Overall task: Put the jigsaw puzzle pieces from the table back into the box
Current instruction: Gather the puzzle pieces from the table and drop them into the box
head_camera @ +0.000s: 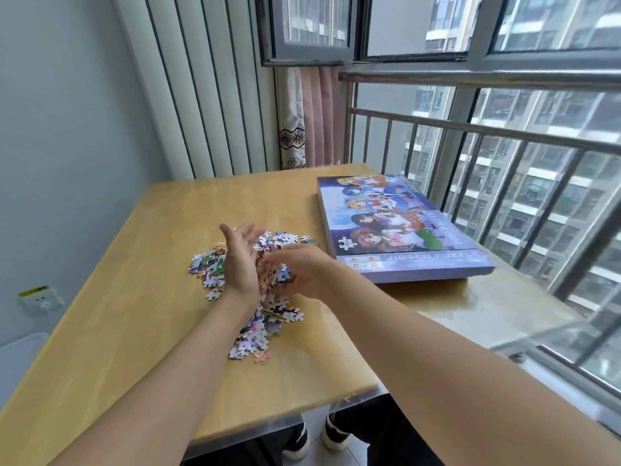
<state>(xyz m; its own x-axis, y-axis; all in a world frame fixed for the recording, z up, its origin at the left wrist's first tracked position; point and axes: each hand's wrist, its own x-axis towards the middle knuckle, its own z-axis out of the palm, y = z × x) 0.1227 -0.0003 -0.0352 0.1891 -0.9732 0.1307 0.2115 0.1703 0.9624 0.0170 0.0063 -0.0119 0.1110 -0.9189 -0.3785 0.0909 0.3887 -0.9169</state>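
Note:
A heap of colourful jigsaw pieces (258, 331) lies in the middle of the wooden table (134, 297). My left hand (240, 260) stands on its edge on the left side of the heap, fingers straight, palm facing right. My right hand (302, 272) faces it from the right, fingers loosely bent over the pieces. A clump of pieces sits pressed between the two palms. The purple jigsaw box (400, 227), with a cartoon picture on its lid, lies closed on the table to the right of the heap.
A metal railing (470, 129) and windows run along the table's right side. A white wall socket (42, 301) is low on the left wall. A pale bin (16, 361) stands at the lower left. My shoes (319, 435) show under the table's near edge.

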